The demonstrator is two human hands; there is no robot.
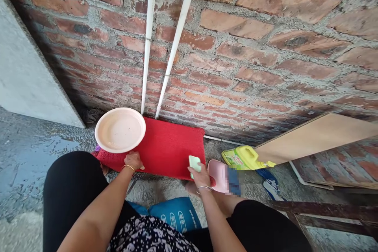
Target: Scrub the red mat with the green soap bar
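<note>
A red mat (174,145) with a fuzzy surface lies flat before me, its left end bunched. My left hand (134,160) is closed at the mat's near edge, the fingers curled and partly hidden. A pale pink basin (121,129) rests on the mat's left part, just beyond that hand. Over the mat's right end, my right hand (201,175) grips a pale green block (195,163), which could be a bar of soap or a brush; its underside is hidden. To the right of that hand sits a pink plastic item (217,173), partly blurred out.
A yellow jug (242,157) lies on its side by a leaning board (319,138). White pipes (149,39) run down the brick wall (218,78). A grey slab (35,63) stands left, above wet floor (38,145). A blue bag (174,214) lies between my legs.
</note>
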